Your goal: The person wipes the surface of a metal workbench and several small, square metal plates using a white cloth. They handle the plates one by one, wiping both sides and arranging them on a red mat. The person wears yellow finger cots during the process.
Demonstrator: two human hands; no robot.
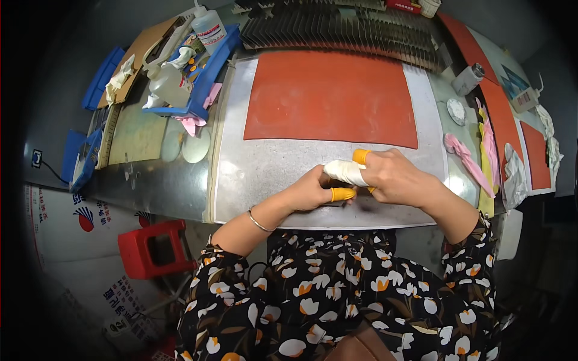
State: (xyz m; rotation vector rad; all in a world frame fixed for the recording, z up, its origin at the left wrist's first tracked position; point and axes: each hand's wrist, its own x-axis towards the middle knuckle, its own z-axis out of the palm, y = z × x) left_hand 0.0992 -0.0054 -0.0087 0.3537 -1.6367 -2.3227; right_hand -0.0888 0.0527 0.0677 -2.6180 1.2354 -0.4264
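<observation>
Just off the near edge of the red mat (pixel 331 99), roughly parallel, the white cloth (pixel 347 172) is grasped by the right hand (pixel 392 175), touching the left hand (pixel 309 190), whose hold I cannot tell

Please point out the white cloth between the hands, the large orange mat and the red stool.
White cloth (pixel 346 172), head view: its middle.
Orange mat (pixel 331 99), head view: its middle.
Red stool (pixel 132 255), head view: its left part.

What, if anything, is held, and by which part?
A white cloth: the right hand holds its right end. The left hand is at the left end; its grip, and anything beneath, is hidden.
</observation>
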